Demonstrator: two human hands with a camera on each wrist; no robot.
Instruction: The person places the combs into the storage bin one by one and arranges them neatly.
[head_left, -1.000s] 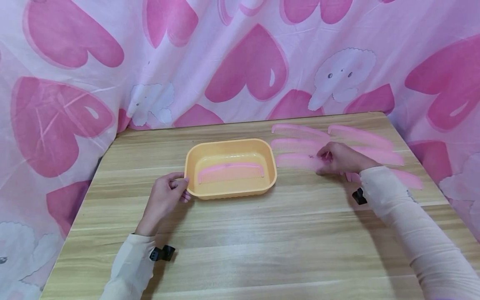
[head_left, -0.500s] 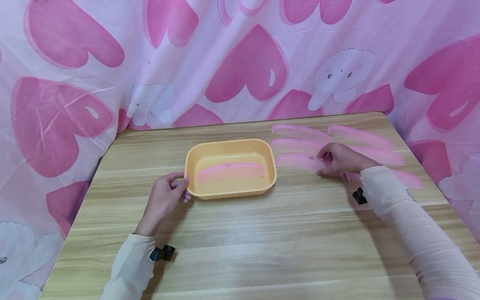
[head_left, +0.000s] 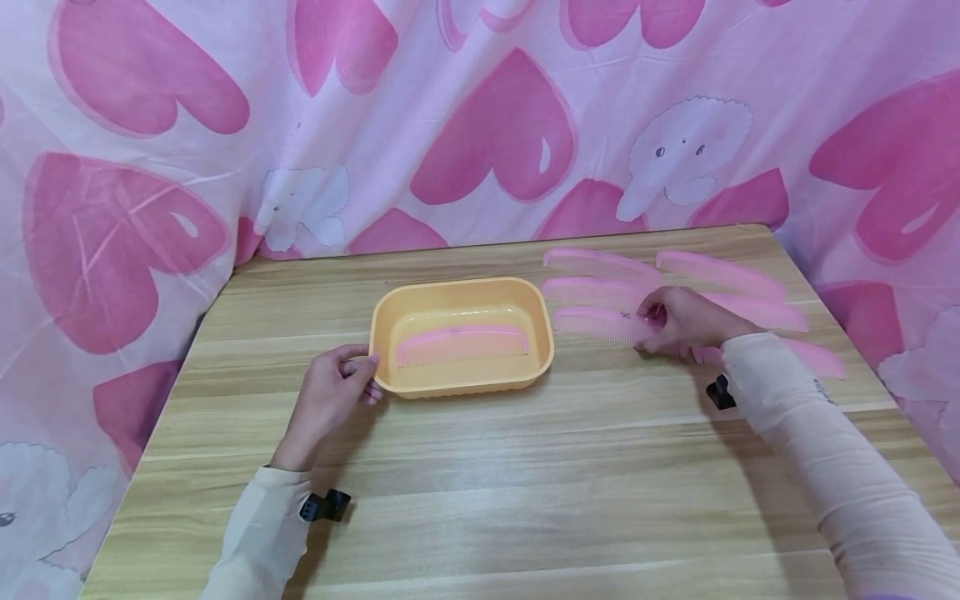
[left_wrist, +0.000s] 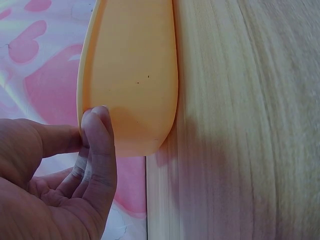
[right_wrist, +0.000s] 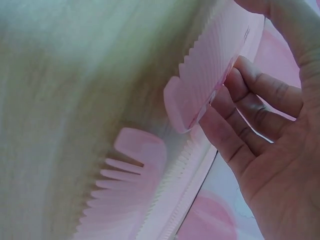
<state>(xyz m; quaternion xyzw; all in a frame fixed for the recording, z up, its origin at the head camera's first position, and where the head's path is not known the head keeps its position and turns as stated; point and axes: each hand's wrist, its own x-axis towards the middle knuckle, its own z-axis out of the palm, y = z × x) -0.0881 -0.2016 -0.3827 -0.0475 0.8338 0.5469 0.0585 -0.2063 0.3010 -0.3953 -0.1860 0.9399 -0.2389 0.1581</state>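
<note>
A yellow plastic basin stands left of the middle of the table, with one pink comb lying inside. My left hand pinches the basin's left end; the left wrist view has the thumb and fingertips at its rim. Over on the right, my right hand holds the right end of another pink comb, the front one of the left column. Its spine lies against several fingertips in the right wrist view, teeth towards the table. Part of that comb is hidden behind the fingers.
Behind the held comb lie two more pink combs. A second column of combs lies to the right, partly covered by the right hand and sleeve. A pink heart-patterned curtain hangs behind the wooden table.
The comb at my right hand has shifted and tilted slightly, and its teeth show more distinctly. My left hand and the basin have stayed in place.
</note>
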